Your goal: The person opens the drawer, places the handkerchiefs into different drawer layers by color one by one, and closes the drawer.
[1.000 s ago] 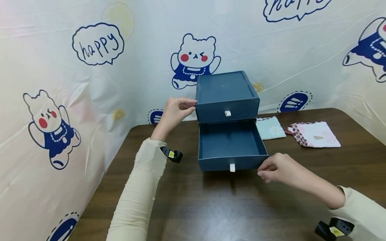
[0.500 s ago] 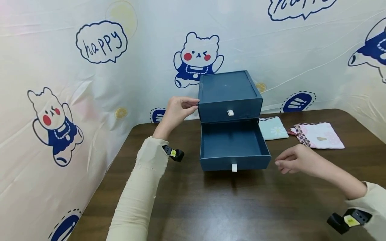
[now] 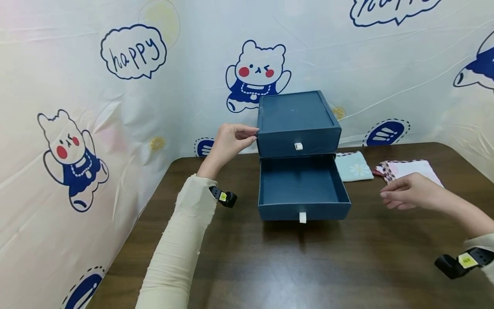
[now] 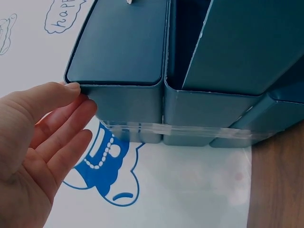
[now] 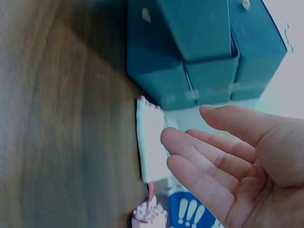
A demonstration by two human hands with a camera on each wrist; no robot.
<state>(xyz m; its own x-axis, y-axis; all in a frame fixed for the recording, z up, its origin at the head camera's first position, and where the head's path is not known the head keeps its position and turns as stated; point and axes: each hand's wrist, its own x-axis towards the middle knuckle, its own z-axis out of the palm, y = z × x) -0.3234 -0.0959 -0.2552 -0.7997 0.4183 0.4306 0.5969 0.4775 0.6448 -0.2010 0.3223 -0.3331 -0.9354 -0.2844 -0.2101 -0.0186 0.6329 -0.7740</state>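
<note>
A dark blue drawer box [image 3: 295, 111] stands on the table with its middle drawer [image 3: 305, 211] pulled out; the inside I see holds nothing. White tabs are on the drawer fronts. My left hand [image 3: 228, 143] pinches the upper left front corner of the box, thumb [image 4: 66, 90] at the front edge and fingers at the side. To the right of the drawer, my right hand [image 3: 414, 192] hangs in the air, touching nothing, fingers loosely bent. In front of it lies a folded pink-and-white cloth [image 3: 418, 167], partly hidden by the hand. A folded mint cloth [image 3: 354, 166] with a flower lies beside the box.
The brown wooden table [image 3: 301, 266] runs back to a printed curtain [image 3: 193, 77] with cartoon bears, close behind the box. In the wrist views a bottom drawer section [image 5: 152, 61] shows under the pulled-out drawer.
My right hand has left the drawer's front right corner and moved right and back, toward the pink cloth. My left hand stays at the box corner. The drawer stays out.
</note>
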